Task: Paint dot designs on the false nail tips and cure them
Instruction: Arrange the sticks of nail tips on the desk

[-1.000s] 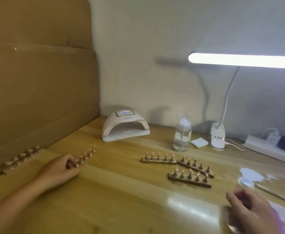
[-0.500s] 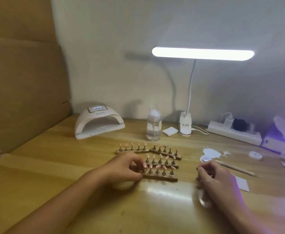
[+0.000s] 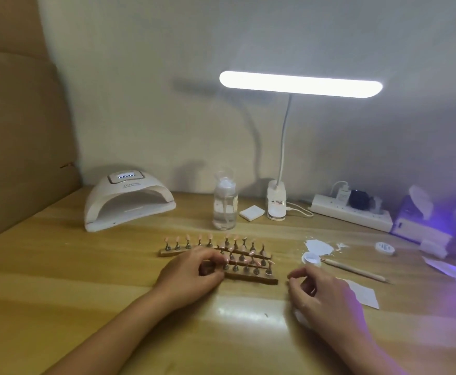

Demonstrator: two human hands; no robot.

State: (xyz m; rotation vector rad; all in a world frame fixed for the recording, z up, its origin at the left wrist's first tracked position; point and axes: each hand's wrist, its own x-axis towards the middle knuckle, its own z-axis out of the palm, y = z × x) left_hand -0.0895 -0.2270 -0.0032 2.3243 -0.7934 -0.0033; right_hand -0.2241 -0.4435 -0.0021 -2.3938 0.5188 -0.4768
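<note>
Compared with one second ago, the left hand (image 3: 191, 269) has moved from the far left of the table (image 3: 86, 293) to the centre, and the group there now counts four holder strips (image 3: 259, 257) rather than three.

- Task items: the strips lie side by side at mid-table, each carrying a row of pink nail tips (image 3: 187, 236) upright on small stands. The nearest holder strip (image 3: 251, 277) lies closest to the person.
- Left hand: fingers curled round the left end of the nearest holder strip, gripping it.
- Right hand (image 3: 321, 290): just right of the strips, apart from them – fingers loosely curled, with nothing seen in them.
- Right of the strips: a small white pot (image 3: 311, 258) beside a white smear (image 3: 318, 246), a dotting stick (image 3: 356, 270) lying flat, and a paper slip (image 3: 364, 293).
- Behind the strips: a clear bottle (image 3: 224, 209), a white pad (image 3: 251, 213) and a lit desk lamp (image 3: 300, 83).
- Back left: the curing lamp (image 3: 129, 201), opening toward the person, display lit.
- Back right: a power strip (image 3: 351, 212) against the wall.
- Left edge: a cardboard sheet (image 3: 18, 131) – standing upright.
</note>
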